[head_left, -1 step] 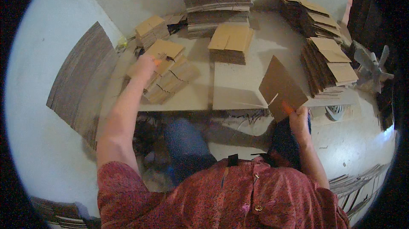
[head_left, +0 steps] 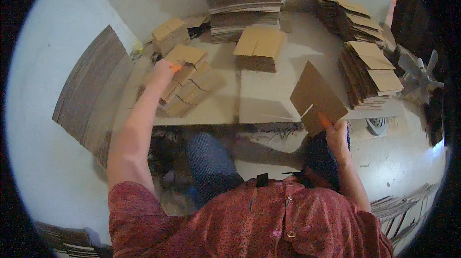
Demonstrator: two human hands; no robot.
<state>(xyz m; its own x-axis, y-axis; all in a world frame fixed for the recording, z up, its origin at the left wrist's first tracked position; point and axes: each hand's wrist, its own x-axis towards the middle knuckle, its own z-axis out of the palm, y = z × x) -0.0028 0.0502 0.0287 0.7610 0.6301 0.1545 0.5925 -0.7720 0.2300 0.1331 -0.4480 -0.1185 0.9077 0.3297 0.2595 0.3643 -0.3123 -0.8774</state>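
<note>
My right hand (head_left: 338, 135) grips a brown cardboard sheet (head_left: 317, 97) by its lower right corner, with an orange-covered thumb across its face. The sheet stands tilted over the table's front edge, and a pale slit shows near its middle. On the left, my left hand (head_left: 165, 69) is at the near left edge of a leaning stack of cardboard pieces (head_left: 188, 55). Its fingers are drawn together, one orange-covered fingertip pointing right; whatever they pinch is too small to make out. Slotted pieces (head_left: 194, 90) fan out in front of that stack.
A neat cardboard stack (head_left: 259, 42) stands mid-table (head_left: 261, 83), with a tall pile (head_left: 245, 6) behind it. Leaning cardboard rows (head_left: 367, 66) line the right side, beside a fan (head_left: 422, 78). A large stack of sheets (head_left: 91, 95) leans against the left wall.
My left hand's fingers have drawn back slightly to the left over the stack. The sheet in my right hand has shifted very slightly left.
</note>
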